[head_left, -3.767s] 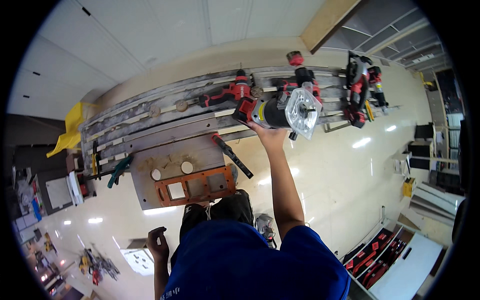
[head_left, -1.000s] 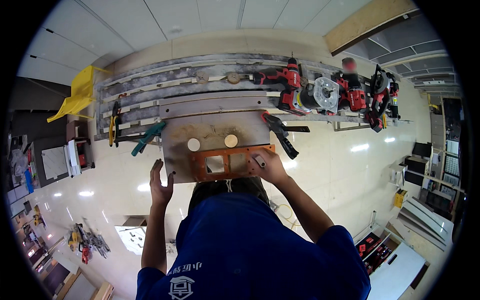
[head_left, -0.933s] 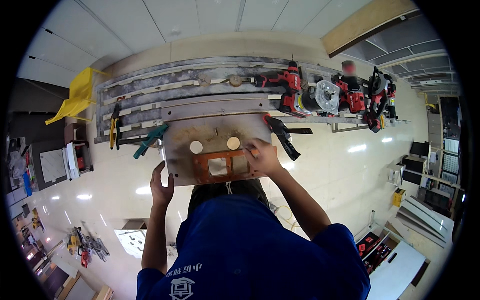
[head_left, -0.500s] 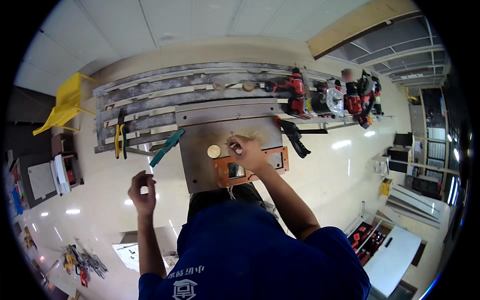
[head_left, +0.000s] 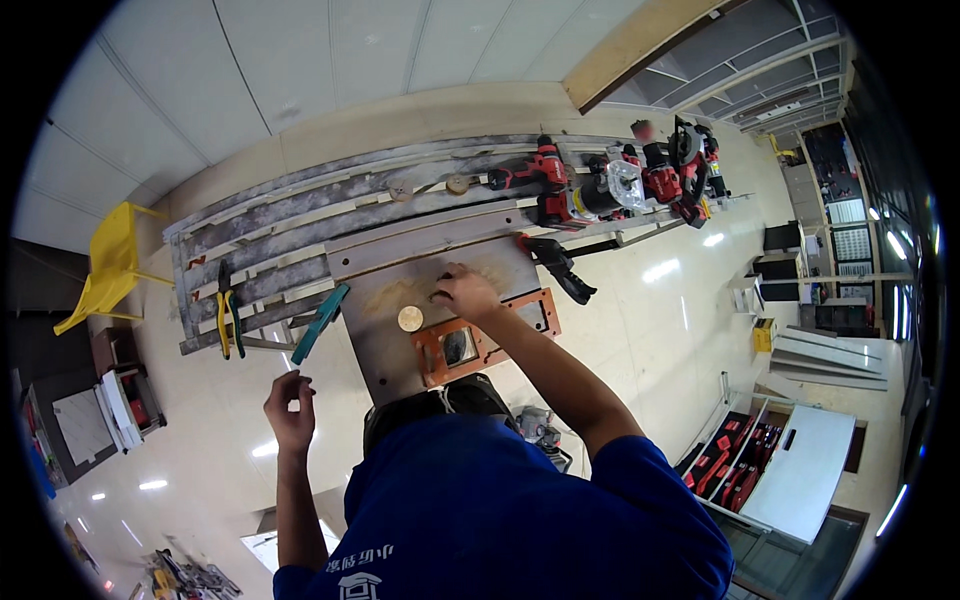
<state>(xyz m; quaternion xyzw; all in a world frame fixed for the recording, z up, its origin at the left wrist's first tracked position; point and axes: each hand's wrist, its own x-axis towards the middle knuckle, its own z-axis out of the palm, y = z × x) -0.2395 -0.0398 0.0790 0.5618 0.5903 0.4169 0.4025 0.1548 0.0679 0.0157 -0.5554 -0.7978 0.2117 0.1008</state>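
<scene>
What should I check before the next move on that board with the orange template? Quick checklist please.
1. Right hand on the board: ok, it rests on the sawdust patch near the far edge.
2. Left hand away from the work: ok, it is off the board and seems to hold nothing.
3. Orange template seated on the board: not ok, it overhangs the right edge.
4. Round wooden disc: ok, lying flat on the board beside the template.
5. Template fixed to the board: cannot tell.
</scene>
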